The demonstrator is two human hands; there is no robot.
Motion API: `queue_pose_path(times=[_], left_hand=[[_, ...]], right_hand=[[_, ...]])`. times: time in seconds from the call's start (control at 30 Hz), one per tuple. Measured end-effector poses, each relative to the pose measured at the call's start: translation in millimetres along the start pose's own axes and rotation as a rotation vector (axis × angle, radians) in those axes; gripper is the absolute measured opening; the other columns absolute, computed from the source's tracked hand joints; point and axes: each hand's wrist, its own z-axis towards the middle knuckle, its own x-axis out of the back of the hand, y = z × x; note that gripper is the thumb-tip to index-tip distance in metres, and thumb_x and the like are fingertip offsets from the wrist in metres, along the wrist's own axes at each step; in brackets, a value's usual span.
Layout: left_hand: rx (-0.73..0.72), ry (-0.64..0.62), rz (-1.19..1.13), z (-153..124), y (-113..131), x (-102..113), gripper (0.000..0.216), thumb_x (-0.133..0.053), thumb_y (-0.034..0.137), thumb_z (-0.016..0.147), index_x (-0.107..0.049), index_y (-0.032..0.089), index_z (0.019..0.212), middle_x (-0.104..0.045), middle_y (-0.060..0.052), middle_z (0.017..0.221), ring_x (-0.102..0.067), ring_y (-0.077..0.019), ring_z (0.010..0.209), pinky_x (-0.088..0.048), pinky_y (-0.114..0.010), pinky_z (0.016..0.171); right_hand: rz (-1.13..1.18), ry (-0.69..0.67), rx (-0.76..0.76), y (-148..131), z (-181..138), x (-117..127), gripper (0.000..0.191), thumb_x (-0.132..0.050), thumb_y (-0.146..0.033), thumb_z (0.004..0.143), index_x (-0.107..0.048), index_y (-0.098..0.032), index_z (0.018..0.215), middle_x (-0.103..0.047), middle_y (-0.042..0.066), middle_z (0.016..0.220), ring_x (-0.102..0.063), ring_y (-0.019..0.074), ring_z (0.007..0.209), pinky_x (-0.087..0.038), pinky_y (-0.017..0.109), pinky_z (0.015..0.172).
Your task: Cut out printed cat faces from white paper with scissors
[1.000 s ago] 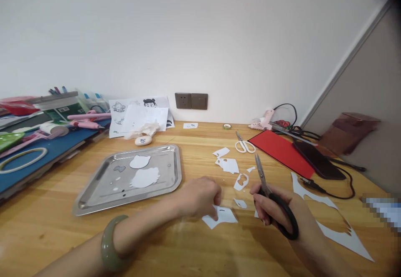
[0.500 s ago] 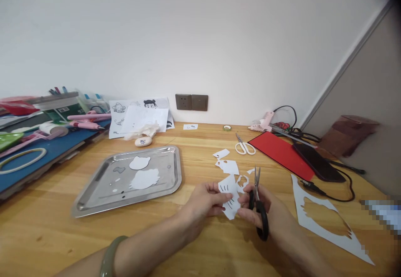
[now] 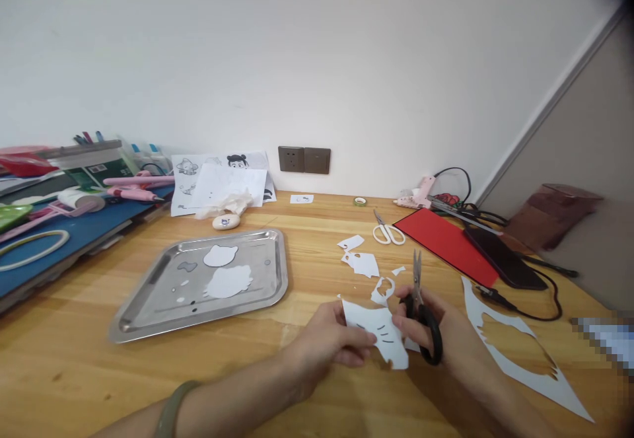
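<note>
A piece of white paper (image 3: 389,326) with short black curved lines hangs above the table, one edge pinched by my left hand (image 3: 341,335). My right hand (image 3: 436,322) is closed round black-handled scissors (image 3: 417,286), whose blades point away from me with a narrow gap between them. The right fingertips also touch the paper's right side. Just beyond the hands lie white paper scraps (image 3: 365,264), one of them a curled cut-out scrap (image 3: 383,289). A metal tray (image 3: 148,322) on the left holds a cat-head paper cutout (image 3: 220,255), a larger whiskered cutout (image 3: 230,282) and several small pieces.
White-handled scissors (image 3: 389,233), a tape roll (image 3: 359,201) and a red sheet (image 3: 446,243) lie further back. A pink glue gun (image 3: 419,192) and dark phone (image 3: 502,256) are at right. Cut-out waste paper (image 3: 525,375) lies right; drawings (image 3: 188,183) lean on the wall.
The lined paper has turned and come slightly nearer, its marks now at another angle. My right hand and the scissors have shifted right.
</note>
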Motion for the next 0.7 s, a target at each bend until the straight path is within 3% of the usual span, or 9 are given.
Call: queue_pose_path(times=[0.1,0.23,0.37,0.5,0.7], left_hand=[[0.025,-0.070,0.138,1,-1,1,0.019,-0.066,0.016,0.056,-0.065,0.012,0.075,-0.062,-0.003,0.066,-0.052,-0.0078,0.054,-0.040,-0.017,0.050],[-0.012,-0.014,-0.003,3,0,2,0.023,-0.063,0.018,0.062,-0.064,0.012,0.084,-0.064,-0.005,0.077,-0.055,-0.0080,0.061,-0.041,-0.016,0.055],[-0.019,0.031,-0.162,3,2,4,0.027,-0.062,0.018,0.066,-0.063,0.010,0.091,-0.063,-0.010,0.088,-0.055,-0.0084,0.065,-0.044,-0.017,0.060],[0.007,0.036,-0.225,4,3,6,0.023,-0.062,0.020,0.068,-0.063,0.008,0.088,-0.062,-0.009,0.083,-0.055,-0.0081,0.061,-0.046,-0.018,0.059],[0.021,0.037,-0.213,3,2,6,0.020,-0.063,0.024,0.067,-0.063,0.008,0.078,-0.060,-0.006,0.069,-0.055,-0.0083,0.056,-0.046,-0.018,0.055]], right_hand=[[0.009,0.021,-0.007,-3,2,4,0.031,-0.068,-0.030,0.058,-0.051,-0.018,0.081,-0.051,-0.005,0.056,-0.042,0.0095,0.046,-0.033,0.021,0.042],[-0.044,0.076,0.004,1,4,4,0.034,-0.067,-0.035,0.060,-0.050,-0.019,0.085,-0.052,-0.004,0.060,-0.044,0.0098,0.046,-0.034,0.021,0.043],[-0.098,-0.013,0.025,6,4,0,0.032,-0.068,-0.033,0.058,-0.051,-0.019,0.082,-0.055,-0.003,0.063,-0.048,0.0127,0.054,-0.039,0.023,0.049],[-0.164,-0.093,0.021,8,2,-3,0.026,-0.067,-0.029,0.059,-0.052,-0.018,0.077,-0.056,-0.002,0.063,-0.048,0.0143,0.057,-0.038,0.024,0.051],[-0.198,0.053,0.036,7,5,-1,0.028,-0.065,-0.034,0.059,-0.053,-0.019,0.080,-0.046,-0.006,0.055,-0.038,0.0101,0.046,-0.032,0.022,0.044]])
